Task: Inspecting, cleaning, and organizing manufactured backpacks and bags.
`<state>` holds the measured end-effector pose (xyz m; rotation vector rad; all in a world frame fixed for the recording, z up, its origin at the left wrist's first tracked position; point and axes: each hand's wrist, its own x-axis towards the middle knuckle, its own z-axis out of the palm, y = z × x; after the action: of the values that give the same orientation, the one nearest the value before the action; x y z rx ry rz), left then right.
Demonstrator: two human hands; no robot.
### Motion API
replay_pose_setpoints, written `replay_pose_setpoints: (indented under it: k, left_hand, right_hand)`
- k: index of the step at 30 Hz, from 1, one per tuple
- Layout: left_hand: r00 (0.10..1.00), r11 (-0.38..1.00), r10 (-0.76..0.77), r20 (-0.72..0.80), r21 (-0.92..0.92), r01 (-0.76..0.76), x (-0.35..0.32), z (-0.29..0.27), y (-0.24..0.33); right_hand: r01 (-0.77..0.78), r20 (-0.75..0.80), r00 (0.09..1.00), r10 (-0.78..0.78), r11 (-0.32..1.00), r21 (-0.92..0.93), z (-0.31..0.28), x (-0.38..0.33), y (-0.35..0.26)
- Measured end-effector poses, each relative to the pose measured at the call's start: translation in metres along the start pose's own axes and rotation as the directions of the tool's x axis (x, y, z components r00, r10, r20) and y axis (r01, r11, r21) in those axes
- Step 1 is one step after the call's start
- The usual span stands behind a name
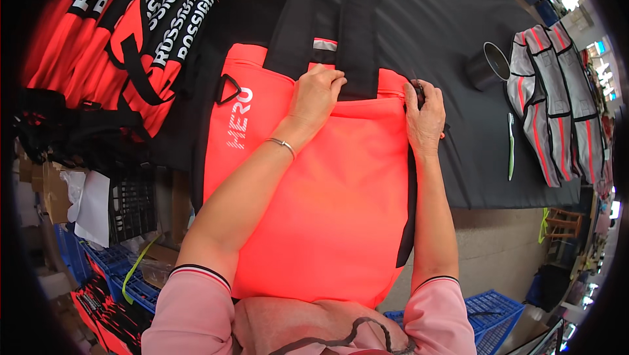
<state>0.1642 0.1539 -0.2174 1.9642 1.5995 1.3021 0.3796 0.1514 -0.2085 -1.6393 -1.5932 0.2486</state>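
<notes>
A bright orange-red backpack (314, 204) lies before me, its lower end against my body and its upper part on the black-covered table. Two padded black straps, a left strap (288, 27) and a right strap (359, 40), stretch away from its top. My left hand (316, 96) is closed in a pinch at the bag's upper edge, between the straps. At the upper right corner my right hand (426, 116) grips the bag's side, thumb on top, by a small black fitting (420, 93) partly hidden by the fingers. A black triangular ring (228, 89) sits at the upper left corner.
Several red-and-black bags (151, 34) are piled at the left. On the right are a dark cup (488, 66), a green-and-white toothbrush (510, 146) and grey strap pieces with red stripes (557, 106). Blue crates, such as one (495, 319), stand below the table.
</notes>
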Motion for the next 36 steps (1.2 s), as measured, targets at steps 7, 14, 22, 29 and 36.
replay_pose_setpoints:
  k: [7, 14, 22, 29, 36]
  left_hand:
    - [0.988, 0.974, -0.031, 0.149, 0.226, -0.004, 0.005, 0.010, -0.005]
    - [0.994, 0.993, -0.108, 0.036, 0.054, 0.106, -0.004, 0.005, -0.010]
    - [0.986, 0.987, -0.162, -0.026, -0.007, 0.162, -0.004, 0.007, -0.009]
    - [0.989, 0.990, -0.137, -0.049, 0.012, 0.138, -0.004, 0.008, -0.008]
    - [0.986, 0.986, -0.165, -0.017, 0.026, 0.165, -0.004, 0.010, -0.009]
  right_hand:
    - [-0.005, 0.020, 1.000, 0.005, 1.000, -0.014, 0.001, 0.001, 0.004]
    - [0.123, -0.062, 0.991, -0.117, 0.986, 0.109, -0.005, 0.009, -0.011]
    - [0.641, 0.267, 0.752, -0.602, 0.763, -0.084, 0.002, 0.040, -0.056]
    - [0.719, 0.456, 0.642, -0.617, 0.691, -0.078, 0.017, 0.047, -0.059]
    - [0.787, 0.395, 0.602, -0.693, 0.599, -0.148, 0.026, 0.046, -0.059]
